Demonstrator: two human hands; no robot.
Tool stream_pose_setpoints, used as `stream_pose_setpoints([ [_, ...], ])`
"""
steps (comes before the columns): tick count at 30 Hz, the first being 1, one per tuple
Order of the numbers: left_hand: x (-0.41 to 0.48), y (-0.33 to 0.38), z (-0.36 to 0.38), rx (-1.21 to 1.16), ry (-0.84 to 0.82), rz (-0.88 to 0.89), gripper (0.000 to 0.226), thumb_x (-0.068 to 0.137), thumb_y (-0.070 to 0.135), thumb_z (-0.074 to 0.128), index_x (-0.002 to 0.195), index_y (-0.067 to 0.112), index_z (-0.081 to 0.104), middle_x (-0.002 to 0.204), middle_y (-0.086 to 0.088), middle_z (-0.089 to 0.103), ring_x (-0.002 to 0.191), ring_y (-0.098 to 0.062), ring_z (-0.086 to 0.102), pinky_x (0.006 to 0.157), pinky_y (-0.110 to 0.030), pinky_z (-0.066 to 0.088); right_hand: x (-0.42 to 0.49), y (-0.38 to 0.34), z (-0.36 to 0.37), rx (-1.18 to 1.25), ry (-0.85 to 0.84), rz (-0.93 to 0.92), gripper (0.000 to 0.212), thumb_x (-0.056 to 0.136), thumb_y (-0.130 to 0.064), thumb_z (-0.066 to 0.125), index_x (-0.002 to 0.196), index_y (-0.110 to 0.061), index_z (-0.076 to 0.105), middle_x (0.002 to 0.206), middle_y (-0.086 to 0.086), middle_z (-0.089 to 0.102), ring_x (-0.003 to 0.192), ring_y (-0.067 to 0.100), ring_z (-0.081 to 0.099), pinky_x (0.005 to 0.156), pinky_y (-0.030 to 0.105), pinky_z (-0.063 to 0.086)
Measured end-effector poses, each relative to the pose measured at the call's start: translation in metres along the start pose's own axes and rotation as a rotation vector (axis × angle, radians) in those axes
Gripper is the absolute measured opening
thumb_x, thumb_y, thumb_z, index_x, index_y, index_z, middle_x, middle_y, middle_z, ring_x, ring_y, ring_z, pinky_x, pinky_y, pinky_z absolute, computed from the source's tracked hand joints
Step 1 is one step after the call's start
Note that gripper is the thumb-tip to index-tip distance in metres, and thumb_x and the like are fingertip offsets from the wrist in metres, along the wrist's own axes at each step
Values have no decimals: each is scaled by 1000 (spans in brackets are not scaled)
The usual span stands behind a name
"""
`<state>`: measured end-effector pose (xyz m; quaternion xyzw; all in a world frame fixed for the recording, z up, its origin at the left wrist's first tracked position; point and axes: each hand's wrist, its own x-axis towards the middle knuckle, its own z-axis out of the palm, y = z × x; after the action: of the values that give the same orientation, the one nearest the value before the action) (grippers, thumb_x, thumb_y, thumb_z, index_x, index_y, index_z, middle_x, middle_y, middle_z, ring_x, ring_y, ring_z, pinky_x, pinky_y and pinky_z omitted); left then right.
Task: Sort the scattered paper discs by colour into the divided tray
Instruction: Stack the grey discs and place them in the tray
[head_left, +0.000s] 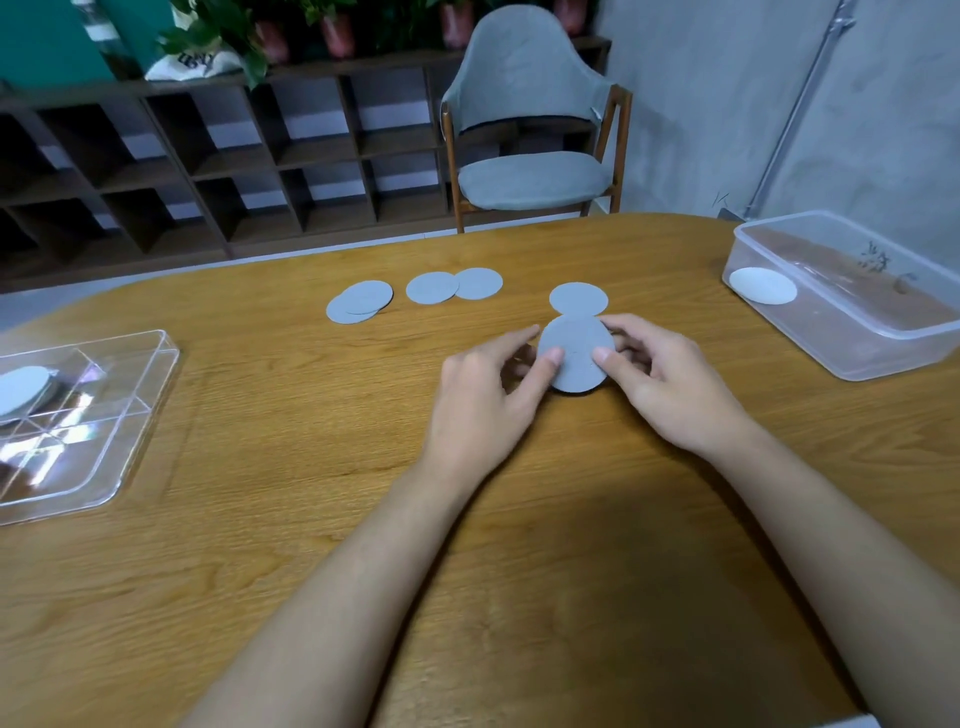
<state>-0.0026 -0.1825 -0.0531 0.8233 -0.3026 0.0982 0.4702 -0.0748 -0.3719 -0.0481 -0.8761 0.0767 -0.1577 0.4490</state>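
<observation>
Inside the divided tray (130, 415), grey discs (23, 387) fill one compartment.

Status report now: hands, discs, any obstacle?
Left hand and right hand both pinch one grey disc. Five grey discs loose. Divided tray far left; path clear.

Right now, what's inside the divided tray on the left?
The divided tray holds grey paper discs in its far-left compartment, cut off by the frame edge, so their count is unclear. The visible remaining compartments look empty.
</observation>
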Motion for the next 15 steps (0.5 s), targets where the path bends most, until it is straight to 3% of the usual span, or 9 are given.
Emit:
stream_pose_setpoints([
  [3, 13, -5, 2, 28, -23, -15, 39, 98, 37, 67, 133, 21, 69, 114, 9, 76, 101, -3, 68, 92, -16, 48, 5, 7, -9, -32, 99, 61, 31, 103, -28, 58, 133, -28, 62, 99, -3, 68, 91, 11, 63, 86, 29, 52],
  [5, 24, -11, 8, 133, -82, 14, 40, 98, 33, 66, 137, 20, 66, 127, 5, 71, 115, -9, 63, 95, -12, 37, 8, 11, -16, -51, 195, 104, 28, 103, -28, 57, 131, -29, 62, 96, -5, 68, 86, 7, 62, 75, 21, 46],
  [9, 50, -21, 25, 241, -200, 30, 44, 99, 32, 64, 140, 19, 62, 142, 3, 63, 133, -15, 53, 100, -10, 24, 11, 16, -25, -97, 301, 179, 32, 104, -29, 55, 136, -26, 59, 98, -4, 66, 84, 7, 60, 68, 16, 39],
  [15, 97, -20, 51, 279, -329, 50, 59, 99, 37, 65, 152, 17, 51, 162, -1, 44, 152, -21, 36, 125, -35, 26, 12, 19, -27, -147, 329, 232, 40, 105, -31, 54, 143, -21, 54, 97, -3, 63, 79, 3, 53, 65, 15, 35],
])
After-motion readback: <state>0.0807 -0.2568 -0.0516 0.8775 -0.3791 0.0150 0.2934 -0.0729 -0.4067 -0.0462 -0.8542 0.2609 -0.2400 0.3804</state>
